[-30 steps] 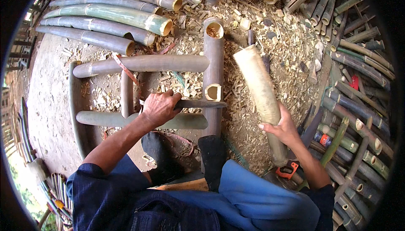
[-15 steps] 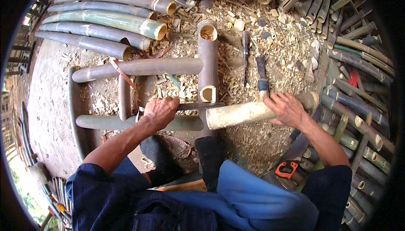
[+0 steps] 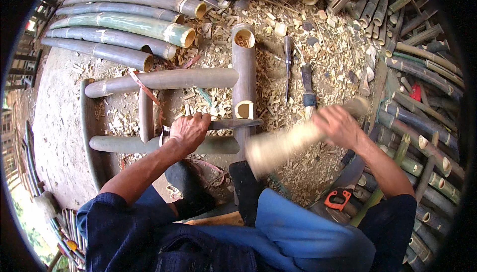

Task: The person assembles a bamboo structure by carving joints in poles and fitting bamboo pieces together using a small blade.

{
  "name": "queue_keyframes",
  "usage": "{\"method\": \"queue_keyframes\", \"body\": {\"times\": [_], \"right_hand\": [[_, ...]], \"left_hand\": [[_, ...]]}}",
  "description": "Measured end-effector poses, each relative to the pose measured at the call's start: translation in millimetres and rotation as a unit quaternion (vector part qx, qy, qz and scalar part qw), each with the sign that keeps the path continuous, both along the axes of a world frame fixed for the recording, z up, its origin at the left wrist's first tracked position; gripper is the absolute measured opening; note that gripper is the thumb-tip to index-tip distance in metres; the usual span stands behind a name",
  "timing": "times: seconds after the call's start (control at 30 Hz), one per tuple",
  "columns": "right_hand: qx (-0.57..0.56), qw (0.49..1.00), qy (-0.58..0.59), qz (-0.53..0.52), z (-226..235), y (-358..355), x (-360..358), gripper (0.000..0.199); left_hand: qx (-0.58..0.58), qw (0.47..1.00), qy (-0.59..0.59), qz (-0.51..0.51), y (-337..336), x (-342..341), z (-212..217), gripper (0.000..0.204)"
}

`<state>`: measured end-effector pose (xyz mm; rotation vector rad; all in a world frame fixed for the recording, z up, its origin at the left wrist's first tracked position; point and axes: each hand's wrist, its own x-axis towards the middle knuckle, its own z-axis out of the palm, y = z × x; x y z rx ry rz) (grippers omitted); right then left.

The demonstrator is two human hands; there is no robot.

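- Splitting or notching step, by the look of it: left hand clenched on the blade's handle, edge resting across the upright bamboo pole near its notch.
- Right hand wrapped round a blurred bamboo mallet, just beside the blade.
- Next: likely a square strike on the blade's back, held steady.

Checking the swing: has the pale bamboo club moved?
Yes. The pale bamboo club in the right hand swung down leftward, toward the notched upright bamboo post.

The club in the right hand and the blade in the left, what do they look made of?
The club looks like pale bare bamboo or wood, matt and unpainted; motion blur hides detail. The blade looks like dull grey metal, flat and thin, lying across the upright bamboo post.
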<state>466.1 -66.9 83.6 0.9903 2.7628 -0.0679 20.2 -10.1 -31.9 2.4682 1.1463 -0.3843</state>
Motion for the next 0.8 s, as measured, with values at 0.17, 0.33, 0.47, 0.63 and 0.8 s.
{"method": "queue_keyframes", "body": {"times": [0.17,0.33,0.47,0.63,0.8], "right_hand": [[-0.023,0.999,0.013,-0.023,6.8,-5.2,0.6,0.063],[-0.046,0.992,-0.051,-0.104,12.1,2.5,10.4,0.074],[-0.066,0.994,0.038,-0.077,24.4,-3.2,-1.6,0.073],[-0.044,0.986,-0.069,-0.148,19.1,1.7,-5.9,0.072],[-0.014,0.999,0.048,-0.002,14.8,-1.1,1.2,0.079]], "left_hand": [[-0.003,1.000,0.016,0.001,2.2,0.9,-0.4,0.010],[-0.012,1.000,0.017,0.007,3.9,6.8,5.1,0.014],[-0.016,0.999,0.034,0.012,4.5,2.6,3.9,0.017],[-0.007,1.000,0.018,-0.001,4.3,5.8,3.8,0.017],[-0.014,0.999,0.032,0.002,7.1,4.0,1.2,0.019]]}}
